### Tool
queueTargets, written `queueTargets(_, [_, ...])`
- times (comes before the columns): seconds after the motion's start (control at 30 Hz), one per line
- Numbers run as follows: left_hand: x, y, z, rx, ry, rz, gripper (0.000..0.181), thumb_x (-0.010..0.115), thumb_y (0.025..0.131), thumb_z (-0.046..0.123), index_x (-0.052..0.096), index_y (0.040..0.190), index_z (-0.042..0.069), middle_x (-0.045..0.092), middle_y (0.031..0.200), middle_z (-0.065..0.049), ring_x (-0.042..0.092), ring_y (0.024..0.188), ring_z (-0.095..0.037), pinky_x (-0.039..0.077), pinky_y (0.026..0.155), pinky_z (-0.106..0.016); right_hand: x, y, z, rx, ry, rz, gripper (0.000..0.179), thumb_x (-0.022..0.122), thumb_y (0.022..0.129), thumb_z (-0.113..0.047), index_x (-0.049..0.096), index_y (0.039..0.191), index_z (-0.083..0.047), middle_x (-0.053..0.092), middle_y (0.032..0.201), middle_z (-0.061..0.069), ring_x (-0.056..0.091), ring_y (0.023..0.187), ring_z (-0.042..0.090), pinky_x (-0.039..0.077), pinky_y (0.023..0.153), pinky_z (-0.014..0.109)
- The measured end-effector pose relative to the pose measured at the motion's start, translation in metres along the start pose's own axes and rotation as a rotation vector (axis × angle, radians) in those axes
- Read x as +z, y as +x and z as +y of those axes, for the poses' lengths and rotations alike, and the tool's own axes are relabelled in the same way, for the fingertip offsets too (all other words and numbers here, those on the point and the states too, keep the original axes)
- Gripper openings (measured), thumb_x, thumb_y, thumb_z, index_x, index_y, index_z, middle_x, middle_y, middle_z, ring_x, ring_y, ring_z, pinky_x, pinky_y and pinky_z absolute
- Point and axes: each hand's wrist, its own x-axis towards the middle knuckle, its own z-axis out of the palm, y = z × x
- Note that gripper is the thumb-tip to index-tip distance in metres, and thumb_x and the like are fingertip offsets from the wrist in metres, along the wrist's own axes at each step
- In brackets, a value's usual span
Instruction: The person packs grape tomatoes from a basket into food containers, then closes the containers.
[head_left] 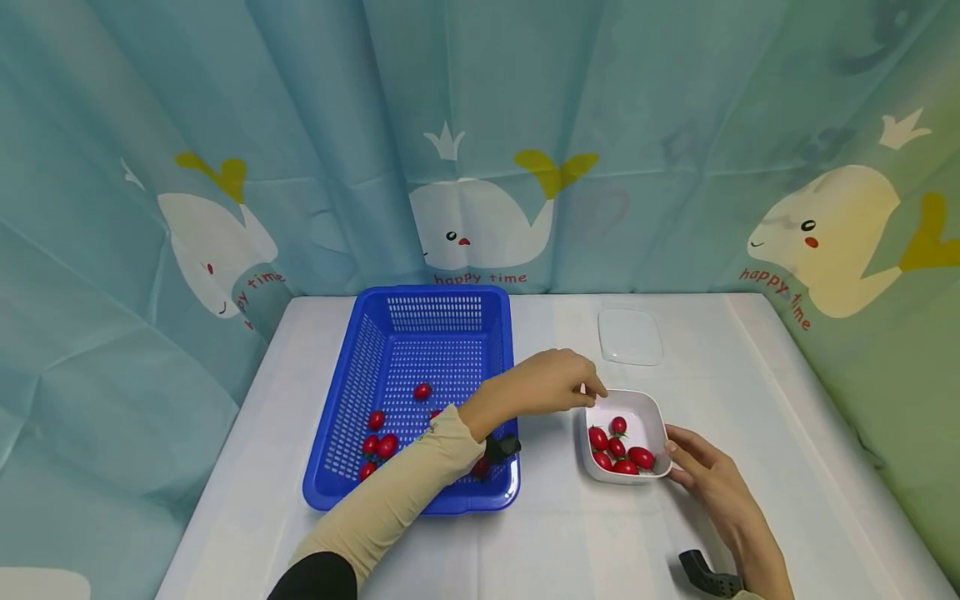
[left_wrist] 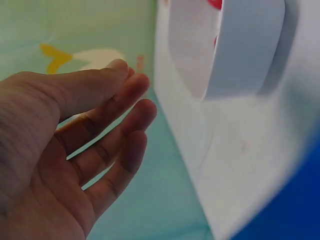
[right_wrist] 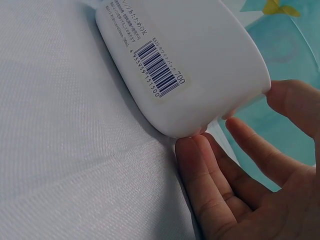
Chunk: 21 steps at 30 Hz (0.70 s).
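A white plastic container [head_left: 643,408] stands on the right half of the table with several cherry tomatoes [head_left: 641,457] gathered toward its near side. My right hand [head_left: 712,479] grips its right side. In the right wrist view the thumb [right_wrist: 295,102] is at the rim and fingertips touch low on the wall, beside a barcode label [right_wrist: 157,70]. At the container's far left corner hovers my left hand [head_left: 551,383], palm down. Its loosely bent fingers [left_wrist: 100,150] hold nothing in the left wrist view.
A blue perforated basket [head_left: 435,291] stands on the left with several cherry tomatoes [head_left: 387,446] inside; the left forearm crosses over it and hides part. A clear lid [head_left: 630,336] lies behind the container. A whale-print curtain [head_left: 480,100] hangs along the table's back edge.
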Motion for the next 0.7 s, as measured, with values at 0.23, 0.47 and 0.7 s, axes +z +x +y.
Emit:
queueTargets(0.23, [-0.011,-0.038,-0.017,-0.023,-0.052,0.103,0.026,0.068,0.103,0.022,0.077,0.126,0.017,0.078,0.11,0.003,0.068,0.092,-0.007,0.052,0.079,-0.016,0.0,0.0,-0.001,0.006,0.01,-0.001,0.06,0.061,0.106,-0.032,0.045,0.151,0.004,0.06,0.114,-0.031,0.063,0.104,-0.01,0.057,0.087,0.014])
queueTargets(0.47, [-0.018,-0.07,-0.036,-0.096,-0.179,0.186,0.027,0.069,0.102,0.02,0.077,0.127,0.017,0.077,0.105,0.003,0.065,0.088,-0.009,0.054,0.076,-0.019,-0.001,0.0,0.0,-0.004,0.024,0.0,0.059,0.062,0.106,-0.031,0.046,0.15,0.004,0.06,0.114,-0.032,0.063,0.104,-0.01,0.058,0.087,0.015])
queueTargets(0.7, [-0.021,-0.099,-0.066,-0.183,-0.268,0.256,0.026,0.069,0.101,0.018,0.077,0.125,0.016,0.077,0.11,0.002,0.069,0.095,-0.011,0.058,0.082,-0.024,-0.001,0.0,0.0,-0.023,0.043,0.001,0.056,0.062,0.106,-0.028,0.048,0.149,0.005,0.063,0.114,-0.03,0.064,0.105,-0.009,0.058,0.087,0.016])
